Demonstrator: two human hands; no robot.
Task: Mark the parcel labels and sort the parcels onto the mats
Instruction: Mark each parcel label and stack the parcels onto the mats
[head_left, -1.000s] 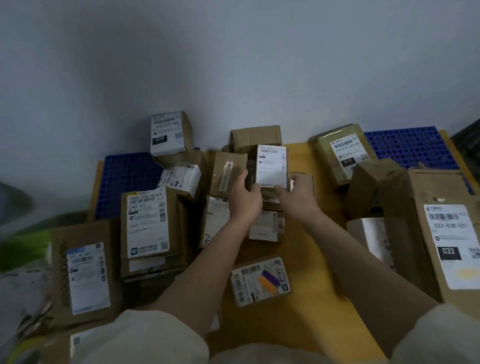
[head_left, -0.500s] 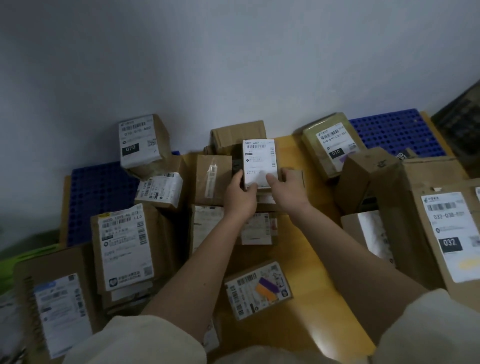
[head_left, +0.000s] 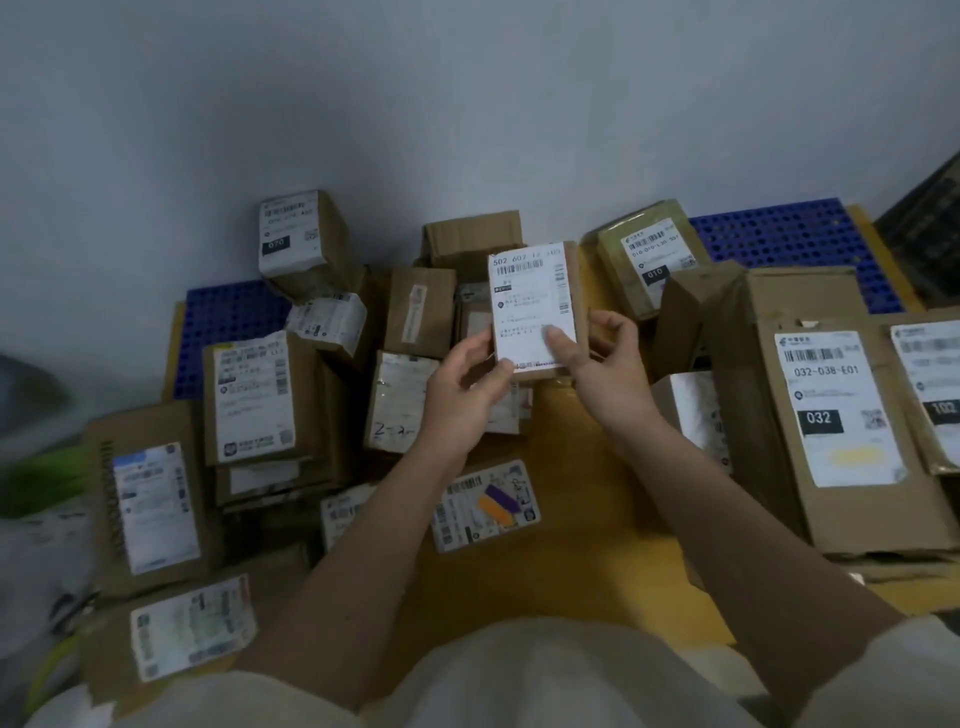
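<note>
Head view: both hands, left hand (head_left: 467, 387) and right hand (head_left: 605, 364), gripping small labelled parcel (head_left: 535, 306) above yellow table (head_left: 597, 545).

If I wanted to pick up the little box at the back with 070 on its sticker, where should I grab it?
Grab the 070 box by its two bare cardboard sides, coming down from above. It sits tilted on top of the pile by the wall, so its top is free, while other parcels crowd underneath. A grip across the sides also keeps fingers off the label. Steady it, since it may tip.

Yellow table (head_left: 561, 571) under parcels (head_left: 488, 506), blue mats (head_left: 789, 234)
</note>
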